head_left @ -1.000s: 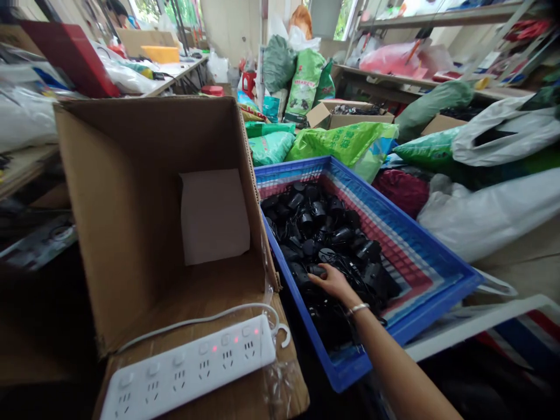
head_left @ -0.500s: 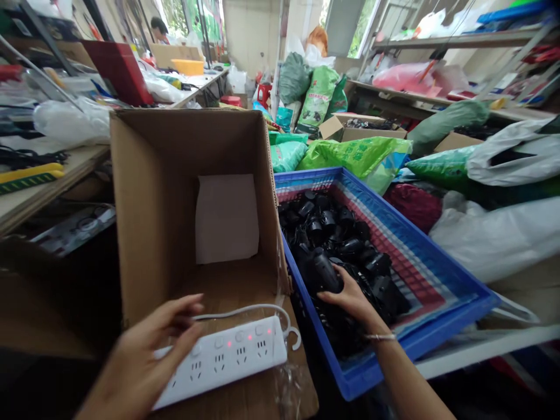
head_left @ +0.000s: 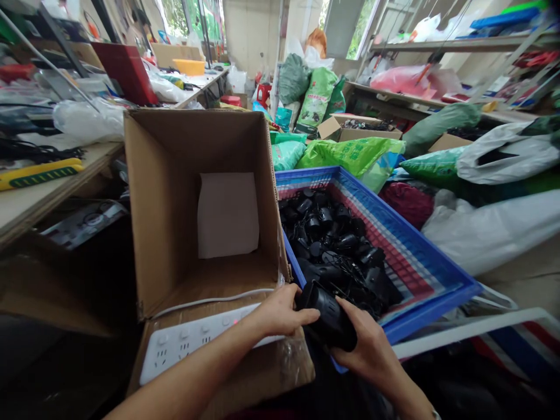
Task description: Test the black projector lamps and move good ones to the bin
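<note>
Between my two hands is a black plastic device with a rounded body and a wide, dark end. My right hand wraps round its body from the right. At the wide end, my left hand grips it with thumb and fingers; some fingertips are hidden. Under my left forearm lies a white power strip, partly covered, with a red light lit. Several similar black devices with cords lie heaped in the blue plastic basket beyond my right hand.
A cardboard box lies with its opening toward me, behind the power strip. At the left, a workbench carries a yellow-and-green tool. Filled sacks and white bags stand beyond the basket.
My right hand has lifted a black device out of the basket toward me. My left hand has moved right from above the power strip and taken hold of the device.
</note>
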Demonstrator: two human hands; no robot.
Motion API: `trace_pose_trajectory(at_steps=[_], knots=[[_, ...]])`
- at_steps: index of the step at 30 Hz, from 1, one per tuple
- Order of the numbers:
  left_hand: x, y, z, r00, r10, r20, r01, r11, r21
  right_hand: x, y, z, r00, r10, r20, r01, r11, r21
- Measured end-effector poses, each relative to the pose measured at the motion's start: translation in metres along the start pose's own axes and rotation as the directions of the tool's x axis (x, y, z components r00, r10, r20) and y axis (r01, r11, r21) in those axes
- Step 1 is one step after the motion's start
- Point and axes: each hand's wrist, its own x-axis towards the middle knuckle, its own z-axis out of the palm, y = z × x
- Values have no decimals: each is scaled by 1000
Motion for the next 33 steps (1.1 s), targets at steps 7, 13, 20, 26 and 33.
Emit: trace_pose_trajectory(at_steps=[7,13,20,26,33], knots=[[-74,29,-21,995,88,-52,-89,996,-16,-20,-60,-24,959,-251,-134,254,967,7],[-100,21,-13,991,65,-113,-43,981,189,-15,-56,16,996,-5,89,-56,743,667],[-98,-8,-2,973,167,-156,-84,896,436,-10,-47,37,986,27,164,-142,651,746],[-107,-5,2,859,465,-213,-183,668,721,-12,-87,-3,937,346,42,-328,839,435],[-109,-4,19,840,500,-212,-199,646,737,-8,-105,-13,887,460,35,-436,812,389]])
